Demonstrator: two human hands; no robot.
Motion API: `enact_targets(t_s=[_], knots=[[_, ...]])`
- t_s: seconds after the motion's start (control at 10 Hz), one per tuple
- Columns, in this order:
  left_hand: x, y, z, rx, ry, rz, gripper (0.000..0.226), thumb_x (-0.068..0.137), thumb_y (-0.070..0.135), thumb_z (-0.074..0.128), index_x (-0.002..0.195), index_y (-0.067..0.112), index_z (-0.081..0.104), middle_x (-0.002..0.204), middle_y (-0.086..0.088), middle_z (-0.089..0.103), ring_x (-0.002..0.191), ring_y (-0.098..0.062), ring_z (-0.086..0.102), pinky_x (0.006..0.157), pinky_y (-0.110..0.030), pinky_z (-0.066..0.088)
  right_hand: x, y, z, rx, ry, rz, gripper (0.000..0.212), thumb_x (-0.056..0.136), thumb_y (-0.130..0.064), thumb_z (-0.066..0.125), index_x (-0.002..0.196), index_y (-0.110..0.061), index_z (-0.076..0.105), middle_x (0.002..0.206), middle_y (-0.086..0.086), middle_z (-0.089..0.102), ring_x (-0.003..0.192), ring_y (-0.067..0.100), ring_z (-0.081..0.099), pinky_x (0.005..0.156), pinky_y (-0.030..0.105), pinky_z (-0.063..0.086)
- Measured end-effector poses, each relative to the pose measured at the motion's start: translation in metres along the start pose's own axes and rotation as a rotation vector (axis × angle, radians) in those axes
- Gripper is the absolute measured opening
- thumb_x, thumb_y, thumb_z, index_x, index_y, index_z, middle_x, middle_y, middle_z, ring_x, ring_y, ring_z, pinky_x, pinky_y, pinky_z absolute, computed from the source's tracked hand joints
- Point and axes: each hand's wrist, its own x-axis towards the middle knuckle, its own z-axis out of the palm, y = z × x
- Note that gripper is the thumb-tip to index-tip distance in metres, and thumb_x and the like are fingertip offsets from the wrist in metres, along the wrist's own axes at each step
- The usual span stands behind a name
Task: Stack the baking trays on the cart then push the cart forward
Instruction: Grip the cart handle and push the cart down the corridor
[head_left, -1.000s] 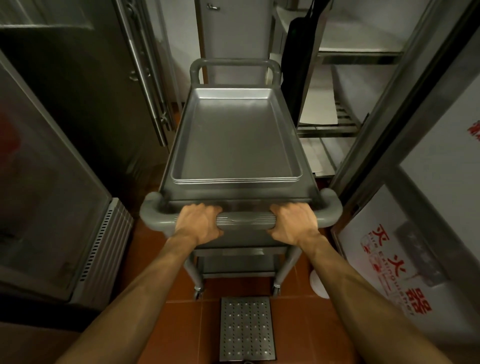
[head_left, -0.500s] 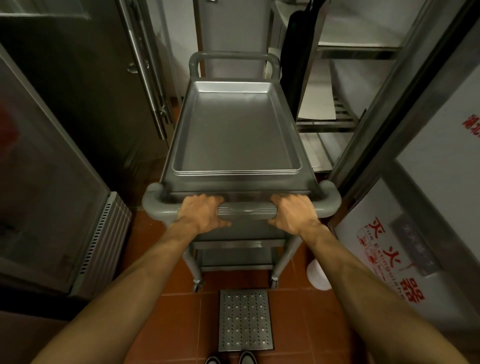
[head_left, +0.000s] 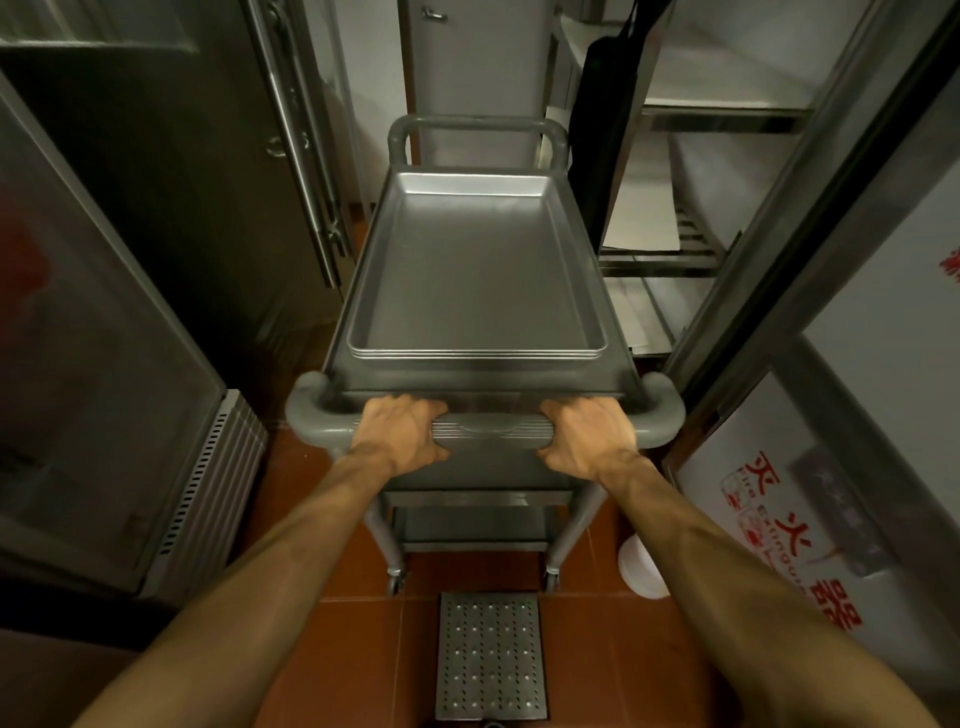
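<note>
Where the grey cart (head_left: 480, 382) fills the middle of the narrow aisle: a nested stack of baking trays (head_left: 475, 270) on its top shelf, several thin rims showing one above another along the near edge, just short of the shelf's lip. Shallow, rectangular, rounded at the corners, rolled at the rim; dull brushed metal with a soft sheen on the flat floor of the topmost. Matte grey plastic on the cart itself, thick tubular handle (head_left: 488, 428) across the near end, ribbed along its middle, curved into fat elbows at both sides; a matching hoop handle at the far end. Left hand (head_left: 397, 436) wrapped around the near bar left of the ribbed section, knuckles up, fingers curled over the far side, thumb tucked beneath. Right hand (head_left: 584, 436) clasped on the same bar to the right of the ribs, in the same overhand hold. Bare forearms stretched forward from the bottom corners. Lower shelves and small castors visible under the bar, on glossy red-brown floor tile (head_left: 358, 649). Perforated metal drain cover (head_left: 490, 657) set flush in the tile just behind the wheels, square-edged, dotted with round holes. Glass-fronted cabinet (head_left: 93, 364) with a slotted vent strip to the left; steel-framed shelving (head_left: 670, 260) to the right, and a white panel with red characters (head_left: 784, 519) low beside it.
</note>
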Motion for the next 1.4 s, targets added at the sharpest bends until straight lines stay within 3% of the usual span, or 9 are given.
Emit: enact_targets(t_s=[0.8, 1.2, 1.3, 1.4], knots=[[0.11, -0.016, -0.009, 0.061, 0.002, 0.02, 0.049, 0.079, 0.054, 0.061, 0.123, 0.033, 0.055, 0.109, -0.001, 0.068, 0.101, -0.022, 0.061, 0.085, -0.038, 0.049, 0.102, 0.051, 0.016, 0.001, 0.064, -0.012, 0.037, 0.072, -0.052, 0.059, 0.097, -0.025, 0.063, 0.081, 0.001, 0.072, 0.077, 0.024, 0.067, 0.069, 0.032, 0.049], [0.154, -0.042, -0.008, 0.015, 0.053, 0.078, 0.057, 0.07, 0.074, 0.057, 0.109, 0.032, 0.059, 0.103, -0.001, 0.071, 0.096, -0.024, 0.064, 0.079, -0.037, 0.05, 0.145, 0.056, 0.019, 0.046, 0.066, 0.032, 0.042, 0.069, -0.057, 0.064, 0.1, -0.028, 0.061, 0.09, -0.002, 0.072, 0.083, 0.021, 0.067, 0.07, 0.031, 0.049], [0.152, -0.043, -0.011, -0.092, 0.03, 0.083, 0.068, 0.064, 0.085, 0.049, 0.108, 0.034, 0.058, 0.106, 0.003, 0.068, 0.099, -0.021, 0.061, 0.081, -0.037, 0.049, 0.146, 0.056, 0.015, 0.187, 0.022, -0.015, 0.052, 0.066, -0.069, 0.061, 0.104, -0.033, 0.057, 0.1, -0.008, 0.067, 0.091, 0.015, 0.063, 0.075, 0.031, 0.047], [0.149, -0.043, -0.025, -0.319, 0.101, 0.033, 0.063, 0.067, 0.085, 0.043, 0.099, 0.034, 0.06, 0.095, 0.012, 0.065, 0.09, -0.013, 0.061, 0.071, -0.03, 0.044, 0.146, 0.059, 0.0, 0.453, 0.001, 0.051, 0.057, 0.066, -0.081, 0.055, 0.106, -0.04, 0.053, 0.097, -0.018, 0.057, 0.086, 0.0, 0.054, 0.071, 0.023, 0.044]])
